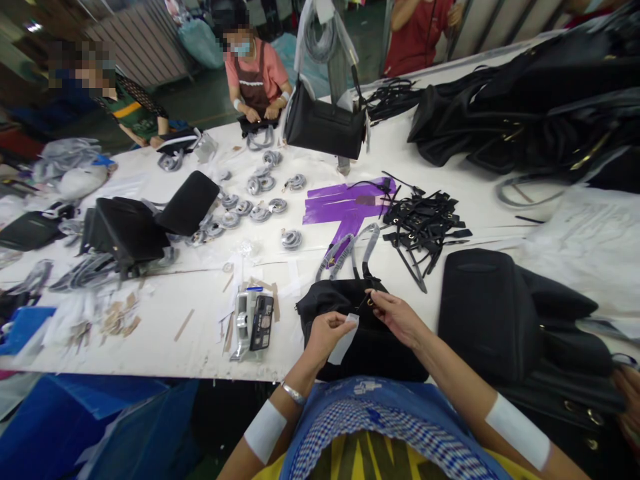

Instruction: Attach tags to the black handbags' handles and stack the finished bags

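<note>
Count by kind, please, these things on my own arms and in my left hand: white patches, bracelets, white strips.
White patches: 2
Bracelet: 1
White strip: 1
Total: 4

Bag (395, 347) on table (200, 350), straps (425, 220) behind right, apparent coils (291, 239) behind left

Showed black on the handbag (380, 347), gold on the ring (370, 302), grey on the wrapped handles (371, 243), white on the paper strip (344, 344) and tabletop (197, 357). Ran purple over the tape (327, 205), black with gold touches through the strap pile (427, 223). Was blue on the apron (325, 407), blue-and-white check along the trim (400, 427), yellow with dark markings on the shirt (367, 460).
</note>
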Motion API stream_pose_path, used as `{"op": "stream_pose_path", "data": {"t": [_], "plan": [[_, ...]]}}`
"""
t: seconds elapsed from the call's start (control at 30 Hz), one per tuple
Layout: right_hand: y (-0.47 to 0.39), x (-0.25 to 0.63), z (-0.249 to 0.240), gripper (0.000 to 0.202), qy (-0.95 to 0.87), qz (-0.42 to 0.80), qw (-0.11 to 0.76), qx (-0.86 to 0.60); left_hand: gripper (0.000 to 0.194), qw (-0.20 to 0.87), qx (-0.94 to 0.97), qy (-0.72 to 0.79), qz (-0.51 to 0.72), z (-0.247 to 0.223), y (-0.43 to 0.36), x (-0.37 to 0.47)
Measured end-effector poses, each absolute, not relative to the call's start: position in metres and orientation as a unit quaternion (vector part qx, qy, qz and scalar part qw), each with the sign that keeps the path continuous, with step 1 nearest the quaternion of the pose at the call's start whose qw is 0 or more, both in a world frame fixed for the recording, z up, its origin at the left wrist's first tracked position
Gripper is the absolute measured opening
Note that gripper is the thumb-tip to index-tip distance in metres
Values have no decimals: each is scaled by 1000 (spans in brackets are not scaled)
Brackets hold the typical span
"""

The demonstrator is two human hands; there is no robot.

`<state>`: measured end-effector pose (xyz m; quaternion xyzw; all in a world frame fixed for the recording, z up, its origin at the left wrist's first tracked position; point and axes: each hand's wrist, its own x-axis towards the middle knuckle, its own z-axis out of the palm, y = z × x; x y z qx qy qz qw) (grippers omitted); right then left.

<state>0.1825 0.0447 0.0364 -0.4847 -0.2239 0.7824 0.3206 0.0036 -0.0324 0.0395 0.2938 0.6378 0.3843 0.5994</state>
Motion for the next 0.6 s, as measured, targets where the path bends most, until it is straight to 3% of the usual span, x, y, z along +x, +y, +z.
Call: {"op": "stream_pose_path", "data": {"t": [0.6], "plan": [[40,168,37,32,-245,739,361,-513,27,605,294,642,369,39,-28,5]]}}
